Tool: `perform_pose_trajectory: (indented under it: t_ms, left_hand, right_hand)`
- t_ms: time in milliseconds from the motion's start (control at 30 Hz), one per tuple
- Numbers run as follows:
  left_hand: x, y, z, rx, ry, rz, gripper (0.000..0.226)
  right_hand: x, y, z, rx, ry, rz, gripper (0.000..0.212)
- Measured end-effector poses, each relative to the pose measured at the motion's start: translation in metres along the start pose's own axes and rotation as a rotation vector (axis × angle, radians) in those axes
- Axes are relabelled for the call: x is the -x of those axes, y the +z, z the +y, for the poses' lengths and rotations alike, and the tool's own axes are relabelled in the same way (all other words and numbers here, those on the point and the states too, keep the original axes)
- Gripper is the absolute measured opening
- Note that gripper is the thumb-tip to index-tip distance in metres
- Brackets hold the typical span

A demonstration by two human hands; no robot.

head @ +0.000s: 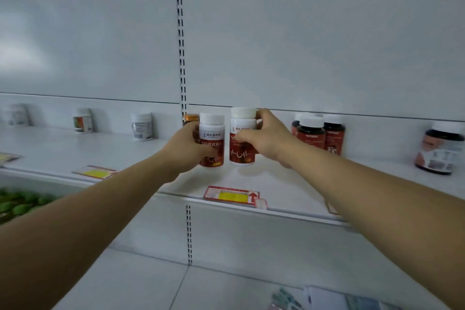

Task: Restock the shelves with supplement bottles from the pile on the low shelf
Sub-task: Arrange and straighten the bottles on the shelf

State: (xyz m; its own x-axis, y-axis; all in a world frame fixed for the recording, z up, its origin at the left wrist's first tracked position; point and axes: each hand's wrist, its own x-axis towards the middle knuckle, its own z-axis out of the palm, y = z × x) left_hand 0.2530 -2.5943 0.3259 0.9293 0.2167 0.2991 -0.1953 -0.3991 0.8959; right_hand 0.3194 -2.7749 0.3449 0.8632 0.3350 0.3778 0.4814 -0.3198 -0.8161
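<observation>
Your left hand (187,145) grips one red-label bottle (211,139), your right hand (266,137) its twin (242,137); white shelf (141,156), pale slotted back panel (302,45), yellow price tags (232,196) along its edge

I count two white-capped supplement bottles with red-and-white labels, one (211,139) beside the other (242,136), and two bare hands, my left (187,148) and my right (268,137). Behind them I see one bottle with an amber-gold cap (190,118). To the right stand three dark bottles with white caps and red labels (317,133), then one large dark jar with a white lid (439,148). To the left I count three small pale bottles (141,126), blurred. Two red-and-yellow price tags (232,195) lie flat on the white shelf edge (176,194).
</observation>
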Motion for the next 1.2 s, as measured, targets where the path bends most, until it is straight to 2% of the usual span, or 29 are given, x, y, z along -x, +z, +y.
perform_pose_trajectory:
  t_ms: [133,233,367,433,567,633,733,867,1200]
  left_hand:
    - [-0.003,-0.076,-0.026,0.040,0.012,0.007,0.049]
    - [-0.003,-0.135,-0.045,0.063,0.019,0.034,0.043]
    - [-0.001,-0.208,-0.068,0.133,-0.051,0.064,0.044]
    - [0.000,-0.238,-0.078,0.178,-0.094,0.087,0.046]
    - [0.002,-0.278,-0.092,0.250,-0.150,0.147,0.045]
    - [0.003,-0.288,-0.096,0.286,-0.139,0.160,0.037]
    - [0.002,-0.289,-0.098,0.331,-0.119,0.161,0.033]
    - [-0.008,-0.265,-0.091,0.311,-0.107,0.110,0.045]
    - [-0.032,-0.131,-0.042,0.345,-0.020,-0.207,0.053]
  right_hand:
    - [-0.027,0.076,-0.030,-0.082,0.016,-0.001,0.053]
    - [-0.047,0.135,-0.058,-0.173,0.027,-0.012,0.045]
    - [-0.066,0.202,-0.091,-0.245,0.035,-0.038,0.039]
    - [-0.073,0.229,-0.105,-0.319,0.067,-0.115,0.036]
    - [-0.083,0.267,-0.122,-0.360,0.054,-0.207,0.012]
    - [-0.088,0.278,-0.125,-0.370,0.054,-0.215,0.010]
    - [-0.090,0.281,-0.124,-0.344,0.056,-0.218,0.010]
    - [-0.084,0.258,-0.110,-0.297,0.076,-0.146,0.014]
    - [-0.023,0.129,-0.064,-0.131,0.145,0.360,0.029]
